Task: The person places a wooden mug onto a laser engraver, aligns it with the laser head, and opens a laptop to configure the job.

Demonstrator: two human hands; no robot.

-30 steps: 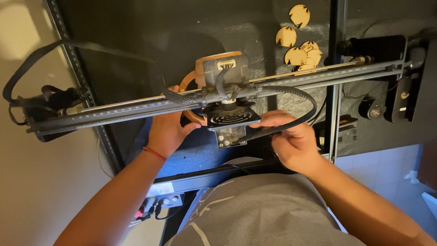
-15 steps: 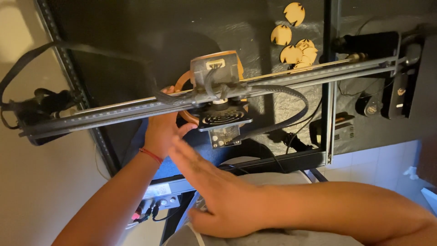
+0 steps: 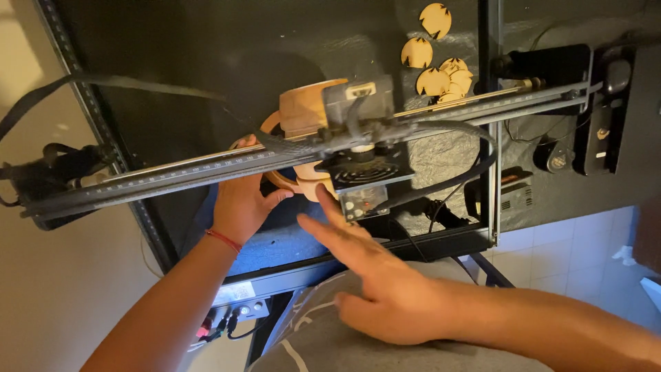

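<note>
My left hand (image 3: 241, 201), with a red string at the wrist, reaches under the grey gantry rail (image 3: 200, 171) and grips the edge of a round pale wooden piece (image 3: 297, 180) lying on the dark bed. Above that piece sits the laser head (image 3: 365, 162), which has a black fan grille and a small clear shield. My right hand (image 3: 375, 279) crosses in from the right with its fingers stretched out and holds nothing. Its fingertips lie just below the wooden piece and beside the shield. The rail hides most of my left fingers.
Several cut wooden discs (image 3: 432, 65) lie on the bed at the back right. A black cable (image 3: 475, 162) loops from the head. The metal frame (image 3: 490, 124) borders the bed, with dark boxes (image 3: 599, 117) beyond it and plugs (image 3: 220, 324) below the front edge.
My right hand left the right side of the laser head, swept down and left across my lap, and now points up at the head. My left hand stayed under the rail.
</note>
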